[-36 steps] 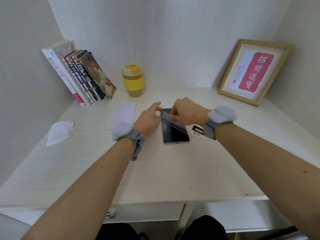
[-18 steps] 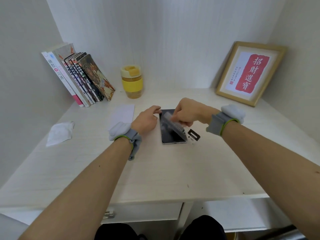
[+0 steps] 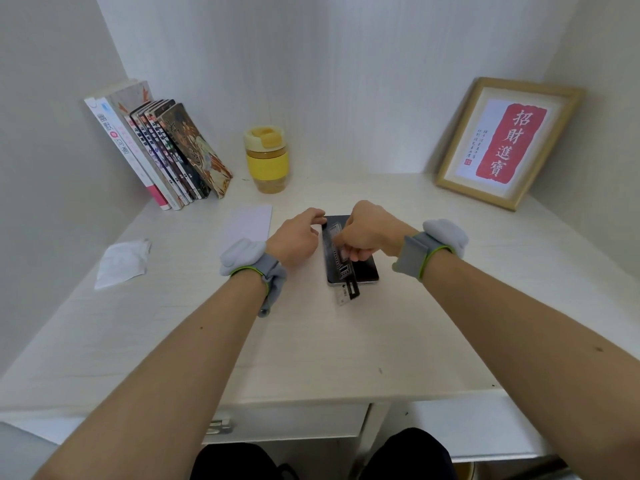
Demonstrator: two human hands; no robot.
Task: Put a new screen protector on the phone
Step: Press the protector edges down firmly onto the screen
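2 bare hands meet over a dark phone [image 3: 365,270] lying flat, screen up, near the middle of a pale wooden desk [image 3: 311,348]. The left hand [image 3: 294,242] rests beside the phone's left edge, its thumb and forefinger reaching to the top left corner; whether they pinch the corner or only touch it cannot be told. The right hand [image 3: 369,232] hovers over the upper half of the screen with fingers curled, pinching a clear screen protector [image 3: 341,252] that lies along the left part of the glass. A black pull tab [image 3: 350,291] on the protector sticks out past the phone's near edge onto the desk. Both wrists wear grey bands with green trim. To the left of the phone lies a white card [image 3: 249,221], and farther left a crumpled white wipe [image 3: 121,261]. Against the back wall lean a row of books [image 3: 162,154], with a yellow lidded cup [image 3: 266,159] just beside them. A framed print [image 3: 507,142] with red calligraphy leans in the right corner.
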